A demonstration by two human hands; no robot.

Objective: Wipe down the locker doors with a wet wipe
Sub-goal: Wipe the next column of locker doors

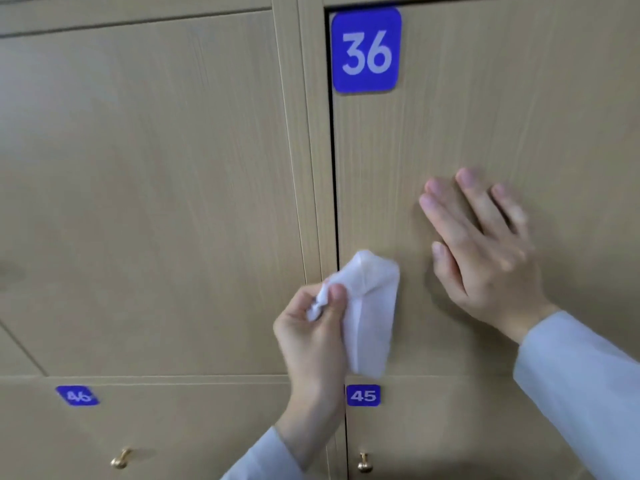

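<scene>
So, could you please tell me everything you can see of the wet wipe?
The wet wipe is a white, thin, slightly translucent sheet, crumpled and loosely folded. Its bunched end is pinched in the grip of the left hand, thumb on top; the rest hangs downward in a soft fold. It lies over the lower left part of locker door 36, near the door's dark edge gap, its bottom end just above the 45 label. Whether it presses the door is unclear.

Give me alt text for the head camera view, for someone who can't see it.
A person's left hand pinches a white wet wipe near the lower left edge of wooden locker door 36, while the right hand rests flat on that door. Doors labelled 46 and 45 sit below, each with a brass knob.
</scene>
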